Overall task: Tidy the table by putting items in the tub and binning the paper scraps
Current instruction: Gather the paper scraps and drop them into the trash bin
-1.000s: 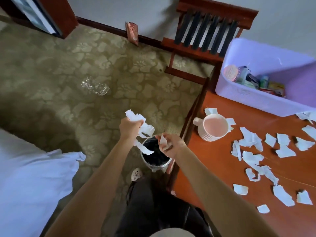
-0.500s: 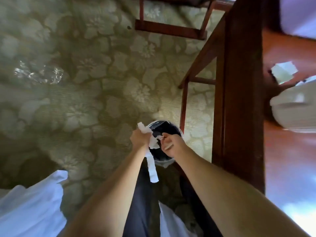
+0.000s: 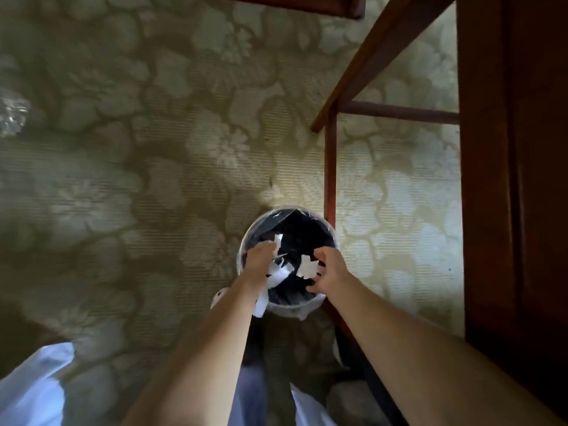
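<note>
Far left of the round dark-lined bin (image 3: 261,219), a crumpled piece of clear plastic (image 3: 12,113) lies on the olive floral carpet (image 3: 123,179), and white bedding (image 3: 33,385) shows on that side, nearer the person. Over the bin's left rim the left hand (image 3: 258,256) grips a bunch of torn white paper scraps (image 3: 278,272). Most of the bunch is above the dark opening, but one long white strip (image 3: 261,301) runs lengthwise from the hand back toward the person, its free end pointing past the bin's near rim. Over the right rim the right hand (image 3: 330,272) has its fingers curled beside a small flat white scrap (image 3: 307,267) above the opening; whether it pinches that piece or is free of it I cannot tell. Right of the bin stand a red-brown wooden table leg (image 3: 330,167) and the dark side of the table (image 3: 491,210). The step in hand looks like dropping the scraps in. To do it well, the left hand should shift further over the bin's middle before opening, so the trailing strip falls inside rather than onto the carpet. Light paper drifts, so letting go low seems safer.
</note>
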Available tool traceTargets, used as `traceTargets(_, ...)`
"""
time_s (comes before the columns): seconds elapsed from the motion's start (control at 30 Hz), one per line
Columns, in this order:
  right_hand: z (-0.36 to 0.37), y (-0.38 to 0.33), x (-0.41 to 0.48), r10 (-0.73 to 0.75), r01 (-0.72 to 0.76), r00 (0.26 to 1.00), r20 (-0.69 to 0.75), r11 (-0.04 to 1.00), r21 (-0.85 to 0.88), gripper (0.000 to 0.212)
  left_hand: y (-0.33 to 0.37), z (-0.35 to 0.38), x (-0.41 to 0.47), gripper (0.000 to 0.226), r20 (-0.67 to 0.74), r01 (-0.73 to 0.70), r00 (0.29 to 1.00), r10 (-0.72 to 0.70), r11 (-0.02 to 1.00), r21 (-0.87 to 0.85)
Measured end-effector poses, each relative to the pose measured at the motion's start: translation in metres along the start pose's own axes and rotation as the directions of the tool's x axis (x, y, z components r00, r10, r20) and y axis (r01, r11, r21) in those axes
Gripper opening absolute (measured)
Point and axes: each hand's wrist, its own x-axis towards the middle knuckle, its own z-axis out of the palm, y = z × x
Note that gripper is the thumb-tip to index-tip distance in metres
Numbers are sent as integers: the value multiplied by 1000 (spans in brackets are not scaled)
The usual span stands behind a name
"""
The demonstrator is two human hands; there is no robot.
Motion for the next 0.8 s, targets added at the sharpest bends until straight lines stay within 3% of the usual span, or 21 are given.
traceTargets(0.13,-1,-3,-18,-23,24,999,24,1000,-21,41,8,2,-20,52,86,98,992,-88,988,-123)
traceTargets(0.33,-2,-7,-88,-51,52,995,82,999,-3,40,23,-7,-63,55,-18,49,998,-52,985,-166)
traceTargets(0.53,-12,-22,-184,-210,216,975,66,972,-96,34,64,-1,-175,17,-174,-123,979,105,988,-93)
traceTargets(0.63,-32,-35,-258,-346,373,924,166,910,-183,28,87,15,-253,15,-180,-221,962,203,971,-86)
traceTargets(0.7,-52,-39,-299,-415,462,874,253,870,-171,17,95,27,-302,15,-182,-279,948,261,957,-83)
traceTargets(0.8,-106,-44,-358,-535,600,765,359,795,-94,17,95,54,-373,22,-213,-451,873,439,892,-10)
